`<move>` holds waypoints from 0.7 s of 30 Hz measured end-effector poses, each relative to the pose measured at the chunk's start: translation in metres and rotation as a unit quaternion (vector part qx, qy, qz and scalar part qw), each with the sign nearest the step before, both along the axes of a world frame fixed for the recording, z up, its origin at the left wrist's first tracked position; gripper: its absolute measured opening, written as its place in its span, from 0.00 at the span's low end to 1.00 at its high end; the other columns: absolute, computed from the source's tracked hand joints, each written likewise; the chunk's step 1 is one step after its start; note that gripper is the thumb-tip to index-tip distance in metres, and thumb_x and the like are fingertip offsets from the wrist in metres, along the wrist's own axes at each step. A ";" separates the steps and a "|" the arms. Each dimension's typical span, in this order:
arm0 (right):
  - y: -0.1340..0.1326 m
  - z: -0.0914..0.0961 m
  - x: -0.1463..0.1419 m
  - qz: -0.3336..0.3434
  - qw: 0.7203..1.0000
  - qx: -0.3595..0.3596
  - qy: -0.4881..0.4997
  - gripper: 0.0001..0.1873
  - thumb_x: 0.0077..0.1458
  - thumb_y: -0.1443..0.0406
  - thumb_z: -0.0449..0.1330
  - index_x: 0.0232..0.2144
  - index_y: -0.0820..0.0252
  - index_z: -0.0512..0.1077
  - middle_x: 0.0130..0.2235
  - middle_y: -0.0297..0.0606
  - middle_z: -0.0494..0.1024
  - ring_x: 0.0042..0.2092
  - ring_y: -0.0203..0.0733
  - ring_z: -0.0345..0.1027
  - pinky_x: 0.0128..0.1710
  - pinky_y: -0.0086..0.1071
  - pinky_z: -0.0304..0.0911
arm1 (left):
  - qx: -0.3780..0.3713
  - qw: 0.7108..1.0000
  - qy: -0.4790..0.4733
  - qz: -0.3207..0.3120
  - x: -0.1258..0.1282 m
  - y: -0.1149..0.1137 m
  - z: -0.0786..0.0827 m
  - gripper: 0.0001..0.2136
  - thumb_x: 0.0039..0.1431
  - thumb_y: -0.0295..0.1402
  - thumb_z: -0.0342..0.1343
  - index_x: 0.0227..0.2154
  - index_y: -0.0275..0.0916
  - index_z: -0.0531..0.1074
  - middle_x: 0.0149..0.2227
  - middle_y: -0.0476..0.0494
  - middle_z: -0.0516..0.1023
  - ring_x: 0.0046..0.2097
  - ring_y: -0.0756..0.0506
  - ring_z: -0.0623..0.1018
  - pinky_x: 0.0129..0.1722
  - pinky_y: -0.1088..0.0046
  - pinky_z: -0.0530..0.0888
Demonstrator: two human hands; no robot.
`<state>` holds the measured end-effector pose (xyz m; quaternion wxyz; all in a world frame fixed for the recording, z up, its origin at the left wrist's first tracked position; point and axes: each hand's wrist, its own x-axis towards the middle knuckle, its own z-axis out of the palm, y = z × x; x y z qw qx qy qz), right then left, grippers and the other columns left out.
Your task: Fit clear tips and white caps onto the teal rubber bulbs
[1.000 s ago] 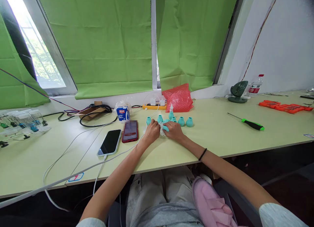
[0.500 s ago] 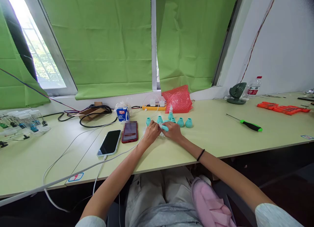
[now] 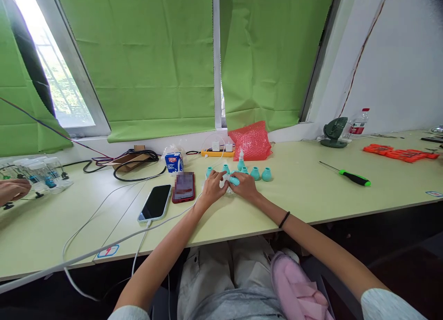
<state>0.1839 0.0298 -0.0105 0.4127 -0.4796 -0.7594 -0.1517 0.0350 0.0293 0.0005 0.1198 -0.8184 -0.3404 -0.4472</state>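
Note:
Over the pale table [image 3: 290,204], my two hands meet in front of several small teal bulbs. My right hand [image 3: 246,185] is closed on a teal rubber bulb [image 3: 234,181] lying sideways, its rounded end toward me. At the bulb's left end, the fingers of my left hand [image 3: 213,189] pinch a small clear plastic piece [image 3: 225,178]; whether it is joined to the bulb I cannot tell. Other teal bulbs [image 3: 266,174] stand upright just behind. One bulb with a clear tip [image 3: 241,161] stands farther back.
A white phone [image 3: 155,203] and a red-cased phone [image 3: 183,187] lie left, by a blue drink carton [image 3: 174,162]. White cable [image 3: 131,235] crosses before me. A screwdriver [image 3: 346,173] and fan [image 3: 334,132] are right. Another person's hand [image 3: 14,191] reaches in far left.
My left fingers have loosened and lifted slightly at the clear piece, while my right hand keeps the bulb in place. Another person's hand has entered at the far left.

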 end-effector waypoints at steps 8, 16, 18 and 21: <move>-0.001 0.001 0.000 -0.014 1.000 0.009 0.025 0.09 0.45 0.62 0.55 0.31 0.60 0.69 0.32 0.38 0.75 0.33 0.40 0.69 0.31 0.28 0.59 | -0.007 1.000 -0.015 -0.020 0.000 0.005 0.000 0.07 0.54 0.29 0.49 0.27 0.38 0.72 0.26 0.44 0.73 0.34 0.47 0.68 0.33 0.70 0.68; -0.003 0.006 -0.001 0.015 0.991 0.052 0.119 0.11 0.47 0.59 0.54 0.30 0.61 0.67 0.31 0.39 0.75 0.33 0.40 0.68 0.32 0.29 0.60 | -0.052 0.984 -0.155 0.074 0.002 0.003 0.002 0.13 0.59 0.31 0.38 0.35 0.34 0.68 0.27 0.44 0.73 0.28 0.52 0.72 0.25 0.78 0.68; -0.003 0.006 0.001 0.015 0.990 0.052 0.128 0.11 0.46 0.59 0.54 0.30 0.60 0.67 0.30 0.38 0.75 0.32 0.40 0.68 0.32 0.29 0.61 | -0.064 0.981 -0.161 0.093 -0.006 0.011 0.003 0.13 0.59 0.31 0.39 0.34 0.34 0.69 0.27 0.43 0.74 0.29 0.50 0.72 0.24 0.77 0.68; -0.003 0.005 0.002 0.034 0.992 0.037 0.113 0.11 0.46 0.59 0.54 0.30 0.60 0.67 0.30 0.38 0.75 0.32 0.39 0.69 0.32 0.29 0.61 | -0.077 0.984 -0.126 0.096 -0.017 0.020 0.000 0.07 0.52 0.30 0.49 0.28 0.36 0.72 0.27 0.43 0.75 0.33 0.46 0.71 0.28 0.73 0.67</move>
